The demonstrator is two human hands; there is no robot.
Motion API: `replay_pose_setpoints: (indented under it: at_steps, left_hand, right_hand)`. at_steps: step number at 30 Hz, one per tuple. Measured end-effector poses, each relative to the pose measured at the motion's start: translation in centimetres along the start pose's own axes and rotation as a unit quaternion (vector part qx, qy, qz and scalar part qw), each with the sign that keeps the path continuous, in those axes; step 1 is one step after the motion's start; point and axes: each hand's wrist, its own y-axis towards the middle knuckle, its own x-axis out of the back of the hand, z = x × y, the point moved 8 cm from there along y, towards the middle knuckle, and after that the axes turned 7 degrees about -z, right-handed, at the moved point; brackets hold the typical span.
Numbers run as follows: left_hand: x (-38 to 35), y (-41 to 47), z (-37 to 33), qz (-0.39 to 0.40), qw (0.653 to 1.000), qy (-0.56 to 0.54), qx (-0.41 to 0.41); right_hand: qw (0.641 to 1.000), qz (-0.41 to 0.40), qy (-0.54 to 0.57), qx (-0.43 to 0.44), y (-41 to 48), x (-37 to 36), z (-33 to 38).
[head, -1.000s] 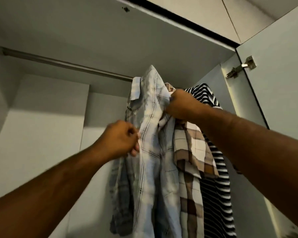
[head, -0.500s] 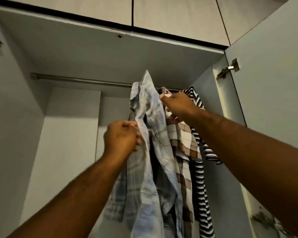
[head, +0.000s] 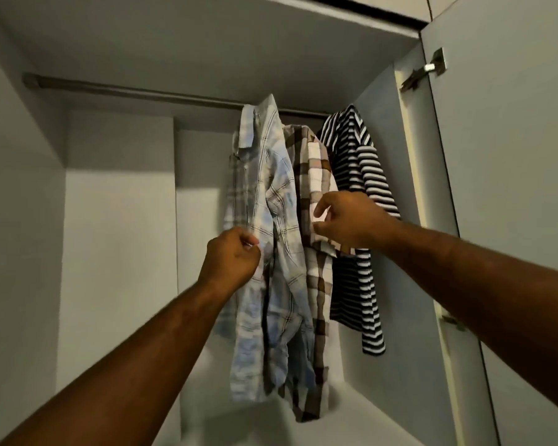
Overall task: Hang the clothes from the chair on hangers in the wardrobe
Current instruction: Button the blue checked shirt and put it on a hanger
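Shirts [head: 271, 175] hang side by side on rail [head: 126, 91], right end, beside door [head: 512, 162].

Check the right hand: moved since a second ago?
Yes. The right hand has dropped: it was up just under the rail, now it is well below it, at the sleeve of the brown plaid shirt.

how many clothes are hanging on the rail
3. Blue plaid shirt on the left, brown plaid shirt in the middle, striped top on the right, all toward the right end of the rail. More could hide between them.
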Motion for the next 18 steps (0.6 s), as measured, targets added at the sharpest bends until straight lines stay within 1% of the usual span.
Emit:
replay_pose_setpoints:
  at_steps: [1,4,6,9,11,13,16,18]
  left_hand:
    - [-0.1,0.0,0.3,0.014,1.0,-0.015,0.002]
    - [-1.6,-1.5,1.6,0.096,0.993,-0.068,0.016]
    - [-3.8,-2.9,2.7,0.167,0.984,-0.069,0.006]
    - [-7.7,-4.8,4.3,0.234,0.97,-0.053,-0.03]
    - [-10.0,-5.4,4.9,0.254,0.965,-0.031,-0.057]
    - [-12.2,-5.7,5.2,0.263,0.963,-0.001,-0.062]
    - [-14.8,-6.9,5.3,0.268,0.961,0.052,-0.044]
    - [-15.4,-9.2,4.5,0.249,0.962,0.11,-0.032]
  right_hand:
    - [1.0,0.004,-0.004,-0.003,-0.4,-0.6,0.0]
    - [1.0,0.009,-0.016,-0.013,-2.1,-2.8,-0.1]
    - [0.999,0.024,-0.026,-0.028,-3.4,-4.7,-0.1]
    - [0.998,0.047,-0.023,-0.042,-5.6,-6.8,0.3]
    - [0.997,0.053,-0.031,-0.04,-6.7,-7.7,0.6]
    - [0.996,0.061,-0.039,-0.051,-7.8,-8.1,0.3]
    - [0.993,0.075,-0.051,-0.081,-9.5,-8.2,-1.5]
    - [0.991,0.083,-0.053,-0.089,-11.0,-7.7,-3.0]
